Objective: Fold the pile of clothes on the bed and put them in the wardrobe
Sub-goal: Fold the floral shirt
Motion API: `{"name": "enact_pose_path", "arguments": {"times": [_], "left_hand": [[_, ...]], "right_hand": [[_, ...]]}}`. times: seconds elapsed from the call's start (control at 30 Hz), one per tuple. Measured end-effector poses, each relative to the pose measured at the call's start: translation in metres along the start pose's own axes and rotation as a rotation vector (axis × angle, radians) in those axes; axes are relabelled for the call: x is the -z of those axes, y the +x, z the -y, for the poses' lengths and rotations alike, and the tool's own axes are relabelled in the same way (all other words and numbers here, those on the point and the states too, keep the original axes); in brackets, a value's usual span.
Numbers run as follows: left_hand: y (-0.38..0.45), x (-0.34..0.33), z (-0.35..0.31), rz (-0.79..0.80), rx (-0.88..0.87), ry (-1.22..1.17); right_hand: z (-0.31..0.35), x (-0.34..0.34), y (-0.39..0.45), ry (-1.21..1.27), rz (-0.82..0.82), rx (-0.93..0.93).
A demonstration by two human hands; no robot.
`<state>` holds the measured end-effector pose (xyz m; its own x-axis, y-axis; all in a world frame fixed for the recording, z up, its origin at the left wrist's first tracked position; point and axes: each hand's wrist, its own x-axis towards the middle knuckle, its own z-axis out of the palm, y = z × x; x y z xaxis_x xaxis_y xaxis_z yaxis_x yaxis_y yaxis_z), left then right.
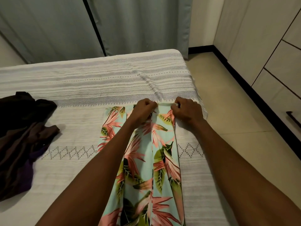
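Floral garment (160,154) was laid lengthwise on the bed (91,88), its far edge held at two points. Left hand (143,110) was curled tight on that edge, fingers folded under; right hand (187,110) was likewise closed on it, just beside. A pale band of fabric was stretched taut between the two grips, probably a waistband or hem, though which could not be told.

The hold was judged to be for tensioning: with both fists set close together at the top edge, the cloth below the grips was drawn straight toward the person, and a lengthwise crease ran down from between the hands. The step in hand was taken to be the squaring of the garment ahead of a fold.

Well to the left of the grips, dark clothes (21,134) were heaped unfolded, brown over purple, so most of the task was judged outstanding. To the right of the grips, past the bed's edge and a strip of floor, pale cabinet fronts (276,66) were noted, possibly the wardrobe. Curtains (138,25) hung beyond the grips.
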<state>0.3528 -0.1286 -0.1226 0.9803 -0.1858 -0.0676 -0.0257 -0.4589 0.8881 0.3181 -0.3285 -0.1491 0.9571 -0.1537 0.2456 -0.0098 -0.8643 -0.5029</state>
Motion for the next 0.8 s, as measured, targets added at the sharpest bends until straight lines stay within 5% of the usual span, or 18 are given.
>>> {"name": "enact_pose_path", "arguments": {"times": [0.17, 0.4, 0.6, 0.8], "left_hand": [[0.013, 0.001, 0.008, -0.017, 0.085, -0.082], [0.006, -0.009, 0.018, -0.209, -0.005, 0.283], [-0.026, -0.014, 0.005, -0.026, 0.100, 0.567], [-0.046, -0.015, 0.001, -0.140, 0.173, 0.278]], "right_hand": [[0.000, -0.017, 0.019, -0.053, -0.049, 0.006], [-0.006, -0.038, 0.005, 0.101, -0.149, -0.090], [0.003, -0.026, -0.030, 0.195, -0.247, -0.123], [0.023, -0.012, -0.095, -0.009, -0.104, -0.111]]}}
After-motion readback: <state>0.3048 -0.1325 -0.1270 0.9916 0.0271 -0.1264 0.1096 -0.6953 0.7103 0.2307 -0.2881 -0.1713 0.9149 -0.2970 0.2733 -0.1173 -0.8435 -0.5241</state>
